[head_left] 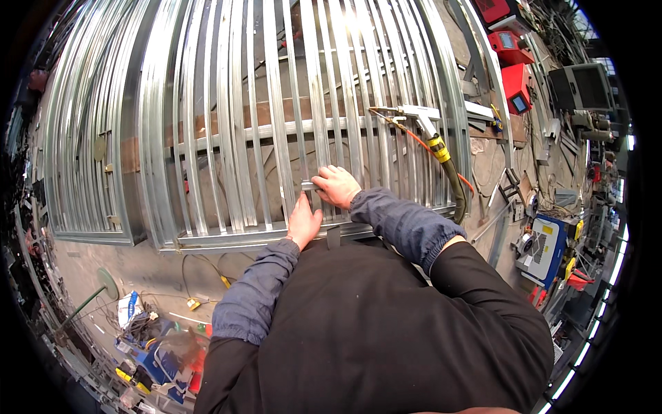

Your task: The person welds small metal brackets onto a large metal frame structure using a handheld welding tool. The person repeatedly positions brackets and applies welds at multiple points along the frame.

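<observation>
A frame of long, shiny square metal tubes (278, 131) lies in front of me, with its near rail (227, 240) close to my body. A short grey metal piece (309, 185) sits crosswise between two tubes. My right hand (336, 187) is closed with its fingertips at the right end of that piece. Just below it, my left hand (303, 221) reaches upward with fingers stretched along a tube, the tips near the short piece. The undersides of both hands are hidden. A white handheld welding gun (419, 112) with a yellow-banded hose rests on the tubes to the right.
A second tube frame (83, 138) lies at left. Red machines (516, 86) stand at the far right, a blue-and-white machine (545, 250) nearer. The gun's dark hose (455, 181) curves over the frame's right side. Cables and tools (148, 338) litter the floor at lower left.
</observation>
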